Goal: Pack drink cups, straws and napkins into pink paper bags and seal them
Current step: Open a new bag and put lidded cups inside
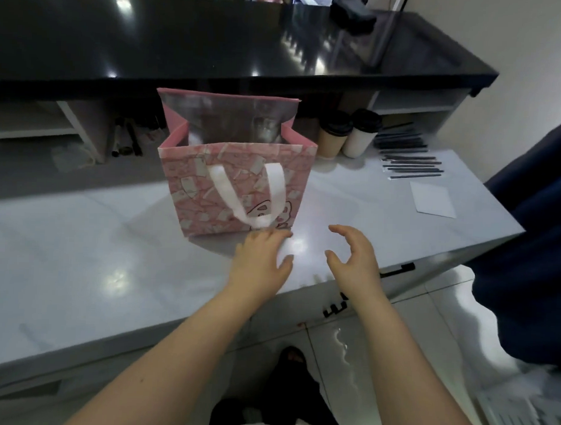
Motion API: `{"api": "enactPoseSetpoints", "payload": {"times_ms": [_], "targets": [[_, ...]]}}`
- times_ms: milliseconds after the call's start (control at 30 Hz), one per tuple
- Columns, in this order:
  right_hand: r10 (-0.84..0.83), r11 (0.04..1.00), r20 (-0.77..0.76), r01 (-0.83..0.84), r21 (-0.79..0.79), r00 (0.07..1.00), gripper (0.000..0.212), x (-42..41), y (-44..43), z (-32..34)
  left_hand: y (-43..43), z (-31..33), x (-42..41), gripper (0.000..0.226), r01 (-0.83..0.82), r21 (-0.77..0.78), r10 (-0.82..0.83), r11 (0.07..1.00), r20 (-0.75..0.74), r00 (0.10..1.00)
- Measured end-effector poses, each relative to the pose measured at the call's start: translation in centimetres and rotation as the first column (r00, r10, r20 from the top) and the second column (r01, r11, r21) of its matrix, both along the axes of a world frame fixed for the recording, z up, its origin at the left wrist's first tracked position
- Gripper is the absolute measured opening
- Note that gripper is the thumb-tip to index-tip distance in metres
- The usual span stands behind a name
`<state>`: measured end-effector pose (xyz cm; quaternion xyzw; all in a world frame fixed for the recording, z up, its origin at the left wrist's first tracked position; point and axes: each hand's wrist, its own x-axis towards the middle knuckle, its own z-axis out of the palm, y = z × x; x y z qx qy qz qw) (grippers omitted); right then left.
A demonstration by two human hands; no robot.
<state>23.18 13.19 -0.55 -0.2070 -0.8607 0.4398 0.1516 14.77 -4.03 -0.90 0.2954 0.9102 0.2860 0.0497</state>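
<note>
Two cups point(348, 135) stand at one o'clock from the open, upright bag point(238, 191). The left hand point(260, 259) lies flat at its base; the right hand point(351, 249) is loosely curled and empty. Unsteadied, the bag could tip during loading.

Pink bag point(191, 190) stands upright in front of me on the white counter point(112, 254), mouth open, white ribbon handle point(224, 193) hanging down its near face. Just right of it, at the back: tan cup point(332, 141) and white cup point(359, 138), side by side, black lids on. Further right, dark straws point(408, 159) in a flat row; white napkin point(434, 198) flat in front of them.
</note>
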Motion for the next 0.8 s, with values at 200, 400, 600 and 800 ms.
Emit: {"api": "enactPoseSetpoints", "payload": {"times_ms": [200,400,600,800], "targets": [[0.004,0.986,0.034,-0.009,0.168,0.999,0.044,-2.8,7.7,0.6,10.5,0.8,-0.9,0.050,0.133,-0.137,-0.148,0.982,-0.105,0.983],[0.056,0.973,0.036,-0.063,0.224,0.998,0.047,-6.8,16.7,1.2,19.6,1.0,-4.7,0.057,-0.024,-0.286,-0.042,0.958,-0.220,0.975],[0.266,0.878,0.091,-0.280,0.388,0.960,0.054,-14.7,21.5,2.4,23.3,2.2,-10.9,0.052,-0.292,-0.331,0.213,0.897,-0.254,0.943],[0.352,0.607,0.315,-0.471,0.640,0.882,0.069,-23.7,22.8,3.2,25.0,3.6,-14.8,0.062,-0.411,-0.394,0.350,0.822,-0.218,0.911]]}}
